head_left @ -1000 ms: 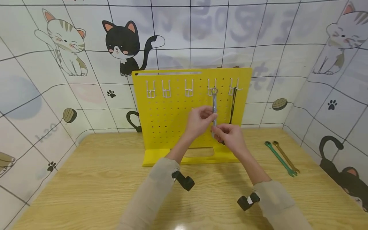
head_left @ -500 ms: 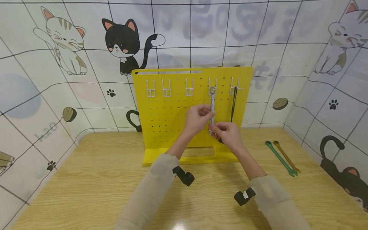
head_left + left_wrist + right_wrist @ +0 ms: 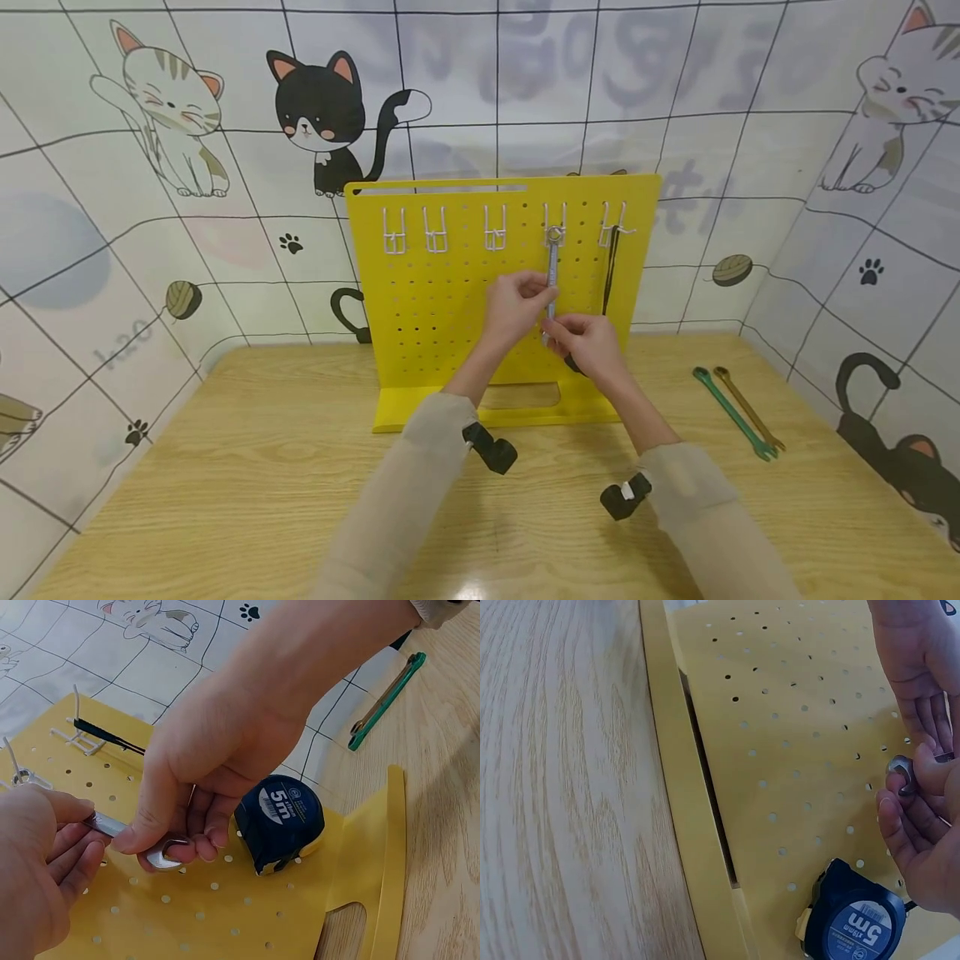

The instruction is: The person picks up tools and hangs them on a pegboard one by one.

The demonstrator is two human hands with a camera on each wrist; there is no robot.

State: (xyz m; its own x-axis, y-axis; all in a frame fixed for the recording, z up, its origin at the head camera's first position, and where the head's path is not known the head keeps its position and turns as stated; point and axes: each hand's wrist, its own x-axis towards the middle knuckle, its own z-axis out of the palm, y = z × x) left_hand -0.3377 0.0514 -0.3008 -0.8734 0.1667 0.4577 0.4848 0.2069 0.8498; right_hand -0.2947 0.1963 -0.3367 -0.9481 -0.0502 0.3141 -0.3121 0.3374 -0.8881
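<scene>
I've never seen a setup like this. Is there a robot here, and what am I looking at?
There's no robot here, just a person's two bare hands. The wide picture comes from a camera worn on the head, looking forward and down; the two closer ones come from small cameras on the left and right wrists. The left hand and right hand both pinch a silver wrench, the left one higher up. Its ring end is at a white hook on a yellow pegboard, though I can't tell whether it is hooked on. A dark blue tape measure is in front of the board. On the wooden table, to the right, lie a green wrench and a gold-coloured wrench.
</scene>
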